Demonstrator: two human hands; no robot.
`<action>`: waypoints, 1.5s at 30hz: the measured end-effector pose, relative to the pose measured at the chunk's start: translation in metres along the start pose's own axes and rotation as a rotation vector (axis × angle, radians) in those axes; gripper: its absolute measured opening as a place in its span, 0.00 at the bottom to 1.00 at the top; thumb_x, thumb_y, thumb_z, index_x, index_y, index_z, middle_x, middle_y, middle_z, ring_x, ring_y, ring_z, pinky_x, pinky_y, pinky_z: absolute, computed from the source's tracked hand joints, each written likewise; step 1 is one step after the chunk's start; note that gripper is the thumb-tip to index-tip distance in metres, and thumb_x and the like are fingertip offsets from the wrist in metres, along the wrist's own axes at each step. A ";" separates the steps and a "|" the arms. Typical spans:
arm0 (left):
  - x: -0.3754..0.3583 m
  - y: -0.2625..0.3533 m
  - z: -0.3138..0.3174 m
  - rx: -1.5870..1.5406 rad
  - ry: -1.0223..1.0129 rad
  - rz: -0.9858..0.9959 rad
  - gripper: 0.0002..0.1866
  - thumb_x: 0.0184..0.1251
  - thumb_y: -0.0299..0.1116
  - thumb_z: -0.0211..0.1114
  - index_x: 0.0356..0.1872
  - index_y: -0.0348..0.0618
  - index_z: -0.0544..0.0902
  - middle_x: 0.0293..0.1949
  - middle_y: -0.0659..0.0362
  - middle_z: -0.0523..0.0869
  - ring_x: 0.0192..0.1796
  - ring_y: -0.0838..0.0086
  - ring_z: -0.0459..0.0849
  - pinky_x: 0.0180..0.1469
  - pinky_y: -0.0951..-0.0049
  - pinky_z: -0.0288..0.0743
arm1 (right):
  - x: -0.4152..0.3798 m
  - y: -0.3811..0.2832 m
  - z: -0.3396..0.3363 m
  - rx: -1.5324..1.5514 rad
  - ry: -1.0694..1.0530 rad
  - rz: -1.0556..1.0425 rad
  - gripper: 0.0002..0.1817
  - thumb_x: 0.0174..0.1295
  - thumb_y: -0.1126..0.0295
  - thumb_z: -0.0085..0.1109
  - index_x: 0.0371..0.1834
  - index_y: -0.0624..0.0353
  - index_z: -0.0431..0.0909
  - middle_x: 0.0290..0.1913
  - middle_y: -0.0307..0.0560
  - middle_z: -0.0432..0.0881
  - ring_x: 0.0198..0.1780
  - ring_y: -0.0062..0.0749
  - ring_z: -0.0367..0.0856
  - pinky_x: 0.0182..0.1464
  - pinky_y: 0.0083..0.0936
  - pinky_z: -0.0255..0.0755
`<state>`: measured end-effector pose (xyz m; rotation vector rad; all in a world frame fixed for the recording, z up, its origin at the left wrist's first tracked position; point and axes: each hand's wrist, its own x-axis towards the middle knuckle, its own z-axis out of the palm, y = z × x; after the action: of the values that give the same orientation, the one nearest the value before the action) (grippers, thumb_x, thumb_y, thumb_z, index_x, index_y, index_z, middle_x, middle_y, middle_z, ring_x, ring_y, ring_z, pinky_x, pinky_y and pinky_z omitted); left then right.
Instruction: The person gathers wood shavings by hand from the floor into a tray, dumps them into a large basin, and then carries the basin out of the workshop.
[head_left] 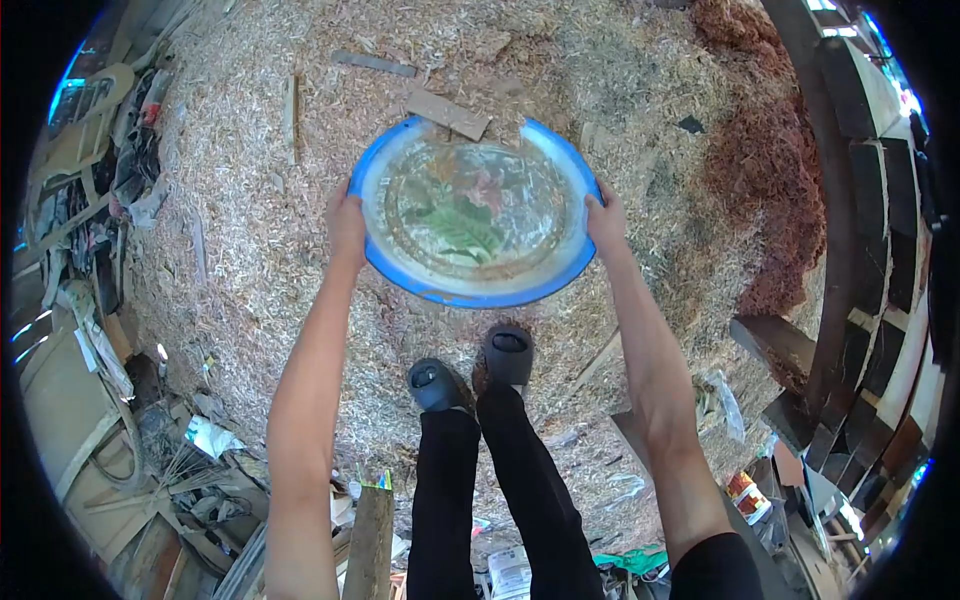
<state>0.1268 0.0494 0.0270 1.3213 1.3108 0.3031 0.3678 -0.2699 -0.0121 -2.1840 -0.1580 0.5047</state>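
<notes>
Between my hands is a wide round basin [420, 283] with a blue rim, a pale inside and a printed green leaf and pink flower. Its inner surface looks dusty. At the far side the rim has a gap, where a flat piece of wood [448, 113] shows. My left hand [346, 222] grips the rim on the left, fingers hidden under the edge. On the opposite side my right hand [606, 222] holds the rim, its thumb on top. The basin is above wood shavings [250, 230], in front of my feet.
A reddish-brown heap [770, 180] lies at the right, beside stacked dark timbers [870, 230]. Cluttered scrap and a wooden chair frame [85, 130] line the left. Loose sticks [291, 120] lie on the shavings. Near my legs stand a plank [370, 540] and litter.
</notes>
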 end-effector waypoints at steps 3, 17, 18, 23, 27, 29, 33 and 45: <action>0.011 0.014 0.009 -0.088 0.018 -0.041 0.28 0.62 0.28 0.49 0.66 0.31 0.70 0.61 0.48 0.77 0.62 0.64 0.75 0.65 0.71 0.64 | 0.016 -0.034 -0.003 0.026 -0.044 0.069 0.26 0.62 0.74 0.55 0.65 0.71 0.69 0.60 0.60 0.77 0.59 0.38 0.77 0.62 0.29 0.68; -0.009 -0.038 0.038 -0.288 0.066 0.128 0.27 0.65 0.20 0.46 0.68 0.30 0.66 0.66 0.48 0.72 0.66 0.65 0.71 0.69 0.69 0.61 | 0.038 0.000 -0.004 0.101 -0.053 -0.113 0.27 0.63 0.76 0.55 0.67 0.70 0.66 0.61 0.58 0.77 0.60 0.36 0.76 0.64 0.28 0.67; -0.015 -0.042 0.041 -0.316 0.066 0.121 0.27 0.66 0.19 0.46 0.68 0.30 0.66 0.67 0.48 0.71 0.67 0.65 0.71 0.69 0.69 0.60 | 0.040 0.006 -0.005 0.123 -0.057 -0.118 0.27 0.65 0.75 0.54 0.68 0.70 0.66 0.62 0.58 0.76 0.60 0.36 0.76 0.64 0.29 0.66; -0.028 -0.005 0.052 -0.262 0.065 0.163 0.29 0.67 0.20 0.46 0.71 0.32 0.62 0.70 0.49 0.67 0.68 0.65 0.69 0.70 0.69 0.61 | 0.036 -0.015 -0.019 0.167 0.018 -0.162 0.25 0.65 0.78 0.50 0.67 0.70 0.66 0.63 0.59 0.74 0.63 0.40 0.74 0.65 0.30 0.66; -0.027 0.041 0.055 -0.134 0.064 0.326 0.27 0.69 0.21 0.46 0.71 0.34 0.63 0.69 0.50 0.67 0.68 0.65 0.68 0.71 0.68 0.59 | 0.044 -0.045 -0.046 0.352 0.078 -0.172 0.24 0.68 0.77 0.50 0.67 0.70 0.66 0.65 0.58 0.73 0.65 0.38 0.73 0.67 0.30 0.64; -0.041 0.060 0.052 -0.147 0.047 0.300 0.28 0.69 0.22 0.48 0.71 0.34 0.63 0.69 0.50 0.68 0.68 0.65 0.69 0.70 0.68 0.59 | 0.038 -0.068 -0.068 0.371 0.116 -0.202 0.24 0.68 0.76 0.51 0.67 0.70 0.66 0.65 0.57 0.73 0.65 0.38 0.72 0.67 0.29 0.63; -0.083 0.107 0.040 -0.189 0.015 0.262 0.28 0.68 0.24 0.51 0.70 0.33 0.63 0.68 0.50 0.68 0.67 0.65 0.69 0.69 0.68 0.59 | 0.025 -0.135 -0.109 0.291 0.133 -0.212 0.24 0.69 0.74 0.52 0.68 0.68 0.66 0.65 0.55 0.73 0.65 0.35 0.72 0.67 0.29 0.63; -0.069 0.227 0.003 -0.241 0.009 0.192 0.29 0.67 0.27 0.57 0.68 0.33 0.64 0.64 0.51 0.71 0.64 0.65 0.71 0.67 0.70 0.62 | 0.036 -0.271 -0.151 0.070 0.110 -0.233 0.26 0.70 0.72 0.50 0.71 0.61 0.64 0.62 0.59 0.76 0.63 0.44 0.75 0.63 0.32 0.67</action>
<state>0.2165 0.0667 0.2464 1.2412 1.1173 0.5825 0.4801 -0.2026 0.2721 -2.0857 -0.3261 0.2551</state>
